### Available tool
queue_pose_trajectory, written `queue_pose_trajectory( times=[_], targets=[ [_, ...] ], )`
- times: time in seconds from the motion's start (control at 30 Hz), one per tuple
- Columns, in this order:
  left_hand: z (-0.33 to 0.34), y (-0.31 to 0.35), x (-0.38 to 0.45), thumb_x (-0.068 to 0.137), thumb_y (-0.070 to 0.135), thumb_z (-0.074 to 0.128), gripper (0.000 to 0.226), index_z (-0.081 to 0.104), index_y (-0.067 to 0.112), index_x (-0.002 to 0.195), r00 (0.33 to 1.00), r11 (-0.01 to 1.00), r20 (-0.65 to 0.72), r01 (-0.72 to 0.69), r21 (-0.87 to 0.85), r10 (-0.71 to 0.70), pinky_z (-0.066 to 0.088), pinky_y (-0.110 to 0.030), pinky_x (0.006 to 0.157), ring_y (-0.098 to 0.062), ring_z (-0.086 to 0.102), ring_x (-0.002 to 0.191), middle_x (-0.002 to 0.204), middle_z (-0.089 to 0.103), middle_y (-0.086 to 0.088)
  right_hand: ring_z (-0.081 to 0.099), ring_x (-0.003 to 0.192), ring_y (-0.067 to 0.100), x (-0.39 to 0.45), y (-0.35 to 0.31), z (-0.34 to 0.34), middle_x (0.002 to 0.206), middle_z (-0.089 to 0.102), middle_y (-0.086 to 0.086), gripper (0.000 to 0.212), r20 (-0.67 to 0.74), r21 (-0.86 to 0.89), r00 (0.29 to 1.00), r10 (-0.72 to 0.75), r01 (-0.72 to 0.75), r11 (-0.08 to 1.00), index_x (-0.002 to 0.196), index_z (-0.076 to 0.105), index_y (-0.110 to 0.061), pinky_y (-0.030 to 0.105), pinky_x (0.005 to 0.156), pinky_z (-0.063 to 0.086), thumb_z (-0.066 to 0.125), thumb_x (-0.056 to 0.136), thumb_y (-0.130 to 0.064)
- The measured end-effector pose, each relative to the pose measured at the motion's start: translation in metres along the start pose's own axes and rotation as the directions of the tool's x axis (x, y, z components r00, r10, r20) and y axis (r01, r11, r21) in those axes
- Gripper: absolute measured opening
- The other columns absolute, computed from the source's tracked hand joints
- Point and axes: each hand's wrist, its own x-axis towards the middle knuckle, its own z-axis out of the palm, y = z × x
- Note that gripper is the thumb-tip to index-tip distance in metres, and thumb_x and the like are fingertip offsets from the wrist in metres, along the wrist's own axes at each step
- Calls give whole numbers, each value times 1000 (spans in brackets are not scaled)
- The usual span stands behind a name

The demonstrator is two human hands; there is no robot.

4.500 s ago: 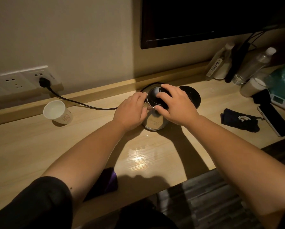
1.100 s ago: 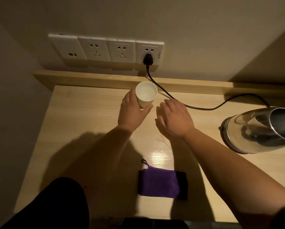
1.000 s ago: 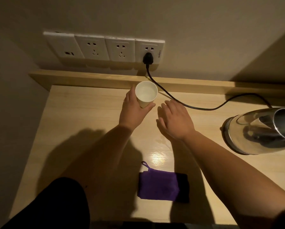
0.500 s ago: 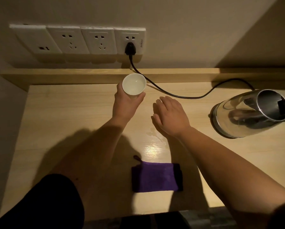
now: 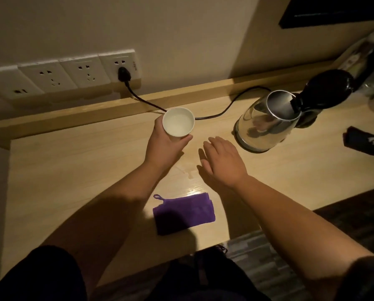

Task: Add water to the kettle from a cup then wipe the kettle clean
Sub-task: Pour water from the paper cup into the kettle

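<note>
Gripping the white cup (image 5: 178,124) around its wall, the left hand (image 5: 164,146) is now carrying it rightward off the desk (image 5: 73,161), away from the wall sockets (image 5: 82,72) it stood below half a second ago, water visible inside. Below, the purple cloth (image 5: 184,212) is lying folded near the desk edge, untouched. The right hand (image 5: 222,161) is hovering flat, fingers spread, holding nothing. Further right, the kettle (image 5: 266,124) is waiting with its black lid (image 5: 327,89) flipped open, so pouring looks to be the next step.
</note>
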Motion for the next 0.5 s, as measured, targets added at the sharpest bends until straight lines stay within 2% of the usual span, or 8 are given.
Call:
queue_pose_trajectory(
  times=[0.1, 0.23, 0.4, 0.5],
  targets=[
    [17, 20, -15, 78, 37, 80, 87, 24, 29, 144, 997, 999, 72, -29, 22, 27, 36, -23, 91, -7, 37, 117, 140, 40, 2, 28, 146, 30, -26, 24, 0, 158, 35, 10, 58, 13, -5, 998, 68, -68, 998, 150, 35, -18, 45, 120, 18, 38, 101, -48],
    [42, 43, -29, 77, 34, 81, 88, 25, 26, 144, 986, 996, 150, -80, 34, 74, 36, -25, 95, -15, 40, 128, 141, 41, 1, 30, 145, 30, -59, 59, -5, 156, 38, 9, 55, -1, -11, 991, 135, -135, 991, 149, 38, -19, 43, 119, 19, 42, 101, -47],
    [70, 64, -42, 74, 35, 83, 89, 27, 26, 143, 970, 993, 222, -113, 34, 103, 41, -34, 103, -17, 41, 128, 140, 43, 1, 37, 141, 30, -94, 110, -8, 150, 46, 11, 50, -12, 9, 982, 190, -190, 982, 142, 47, -14, 43, 117, 25, 47, 100, -41],
    [85, 75, -50, 73, 35, 84, 88, 29, 27, 142, 964, 990, 232, -138, 24, 129, 42, -31, 102, -12, 42, 123, 136, 44, 5, 36, 141, 31, -107, 139, -5, 149, 46, 13, 52, -14, -3, 973, 232, -232, 973, 143, 45, -11, 43, 117, 24, 46, 100, -41]
  ],
)
